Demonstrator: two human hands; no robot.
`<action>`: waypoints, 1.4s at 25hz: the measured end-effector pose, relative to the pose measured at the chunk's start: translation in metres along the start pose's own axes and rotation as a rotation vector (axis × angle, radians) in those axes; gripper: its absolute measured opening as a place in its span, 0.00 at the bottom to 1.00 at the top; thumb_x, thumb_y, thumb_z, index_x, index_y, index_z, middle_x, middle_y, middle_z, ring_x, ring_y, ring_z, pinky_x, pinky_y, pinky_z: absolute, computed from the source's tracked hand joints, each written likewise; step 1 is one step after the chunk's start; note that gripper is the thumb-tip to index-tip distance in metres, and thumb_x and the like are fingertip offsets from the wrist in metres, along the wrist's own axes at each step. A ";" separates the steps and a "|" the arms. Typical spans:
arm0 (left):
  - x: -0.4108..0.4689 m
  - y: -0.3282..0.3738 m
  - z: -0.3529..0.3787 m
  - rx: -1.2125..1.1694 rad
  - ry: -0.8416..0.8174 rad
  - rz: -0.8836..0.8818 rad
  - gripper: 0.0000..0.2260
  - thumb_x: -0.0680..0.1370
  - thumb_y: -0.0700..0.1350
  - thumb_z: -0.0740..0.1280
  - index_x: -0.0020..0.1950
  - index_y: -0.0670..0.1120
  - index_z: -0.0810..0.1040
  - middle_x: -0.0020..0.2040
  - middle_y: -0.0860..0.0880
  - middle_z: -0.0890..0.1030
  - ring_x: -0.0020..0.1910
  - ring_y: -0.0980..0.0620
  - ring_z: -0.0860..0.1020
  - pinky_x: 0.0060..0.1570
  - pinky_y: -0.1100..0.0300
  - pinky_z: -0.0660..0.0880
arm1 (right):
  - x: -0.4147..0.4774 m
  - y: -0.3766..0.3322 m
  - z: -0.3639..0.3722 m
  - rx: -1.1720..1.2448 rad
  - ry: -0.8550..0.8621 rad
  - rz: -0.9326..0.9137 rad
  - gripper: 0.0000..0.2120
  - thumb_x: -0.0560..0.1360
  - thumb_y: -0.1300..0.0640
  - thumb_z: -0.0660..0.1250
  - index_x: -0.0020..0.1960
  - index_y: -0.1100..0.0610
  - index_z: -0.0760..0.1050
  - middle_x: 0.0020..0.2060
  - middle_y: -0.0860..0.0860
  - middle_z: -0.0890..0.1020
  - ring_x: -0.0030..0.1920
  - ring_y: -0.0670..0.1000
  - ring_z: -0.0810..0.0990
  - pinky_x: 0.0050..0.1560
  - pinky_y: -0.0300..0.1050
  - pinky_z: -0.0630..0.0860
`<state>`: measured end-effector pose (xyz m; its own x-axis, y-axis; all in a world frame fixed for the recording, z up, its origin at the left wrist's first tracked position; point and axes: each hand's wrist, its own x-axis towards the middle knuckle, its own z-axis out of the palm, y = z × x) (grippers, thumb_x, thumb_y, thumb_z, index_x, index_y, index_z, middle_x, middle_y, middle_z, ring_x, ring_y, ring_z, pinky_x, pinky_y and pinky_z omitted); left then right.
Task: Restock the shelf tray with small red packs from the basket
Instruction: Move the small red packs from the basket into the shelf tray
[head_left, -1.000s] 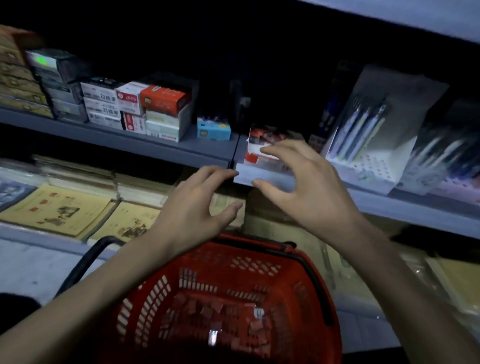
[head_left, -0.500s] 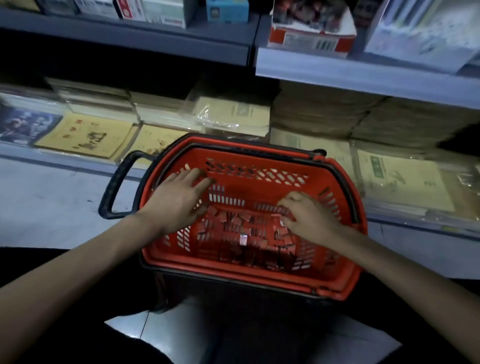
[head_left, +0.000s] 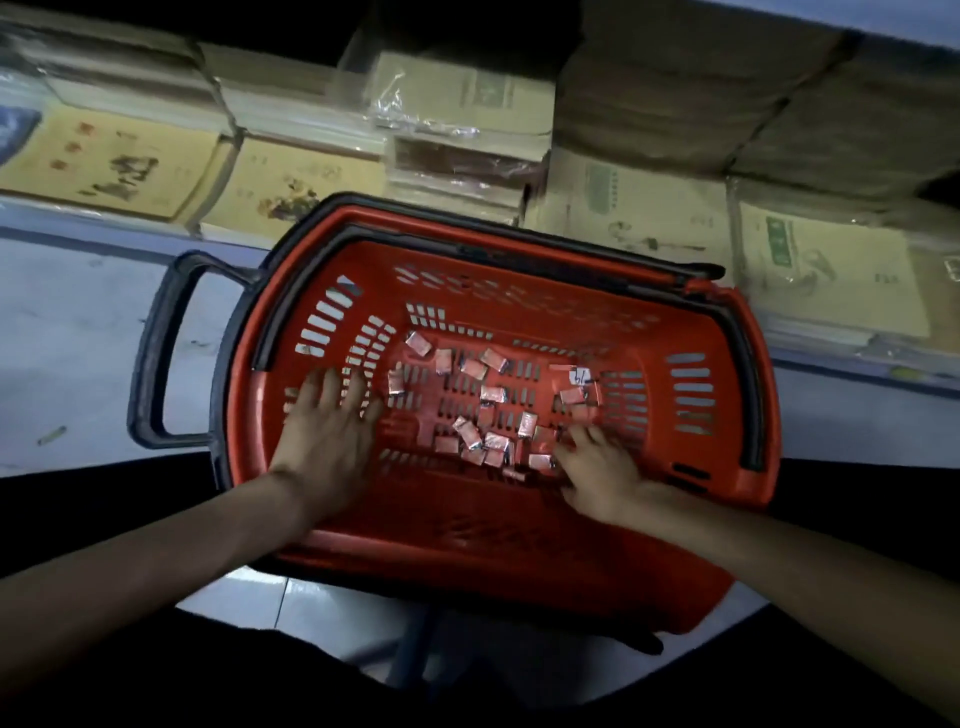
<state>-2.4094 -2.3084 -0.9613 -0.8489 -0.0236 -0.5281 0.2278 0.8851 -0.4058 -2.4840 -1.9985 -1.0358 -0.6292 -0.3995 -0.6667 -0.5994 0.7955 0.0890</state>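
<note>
The right hand (head_left: 597, 467) curls its fingers over the nearest small red foil packs (head_left: 483, 410); whether it pinches one cannot be told. The rest scatter beyond and left of it. The left hand (head_left: 330, 431) lies flat, fingers spread, on the bare floor of the slotted red plastic basket (head_left: 727, 332), near its left wall.

We note a red slotted plastic basket (head_left: 519, 525), its walls and floor patterned with rows of narrow slots, with black rim trim and a black loop handle (head_left: 149, 358). Inside, the small red foil packs (head_left: 470, 435) glint silver. One bears a white tag with dark writing (head_left: 580, 376). Behind, yellow booklets (head_left: 104, 161) show dark ink drawings and cream booklets (head_left: 826, 270) show green print. The pale grey floor tiles (head_left: 67, 353) are plain.
</note>
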 end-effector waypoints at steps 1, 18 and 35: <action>0.000 0.002 -0.001 -0.001 -0.003 0.014 0.37 0.82 0.64 0.55 0.84 0.45 0.51 0.83 0.36 0.53 0.81 0.32 0.52 0.79 0.37 0.50 | 0.010 0.001 0.000 -0.034 -0.013 -0.020 0.40 0.75 0.51 0.72 0.81 0.49 0.56 0.77 0.58 0.57 0.77 0.62 0.58 0.71 0.57 0.68; 0.016 0.009 0.005 0.052 -0.047 0.065 0.32 0.83 0.59 0.58 0.82 0.44 0.58 0.81 0.36 0.56 0.81 0.32 0.51 0.77 0.31 0.50 | 0.076 -0.015 0.028 -0.600 -0.089 -0.459 0.38 0.80 0.62 0.66 0.81 0.42 0.51 0.82 0.56 0.42 0.80 0.66 0.46 0.66 0.65 0.69; 0.034 0.000 -0.010 -0.018 -0.068 0.013 0.29 0.79 0.64 0.61 0.75 0.50 0.72 0.77 0.39 0.65 0.78 0.36 0.60 0.79 0.40 0.56 | 0.089 -0.014 0.018 -0.601 -0.164 -0.501 0.26 0.79 0.60 0.68 0.75 0.48 0.70 0.76 0.52 0.66 0.78 0.64 0.54 0.69 0.68 0.67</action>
<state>-2.4429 -2.3048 -0.9714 -0.8116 -0.0430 -0.5827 0.2294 0.8937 -0.3855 -2.5225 -2.0370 -1.1091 -0.1614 -0.5351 -0.8292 -0.9851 0.1383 0.1025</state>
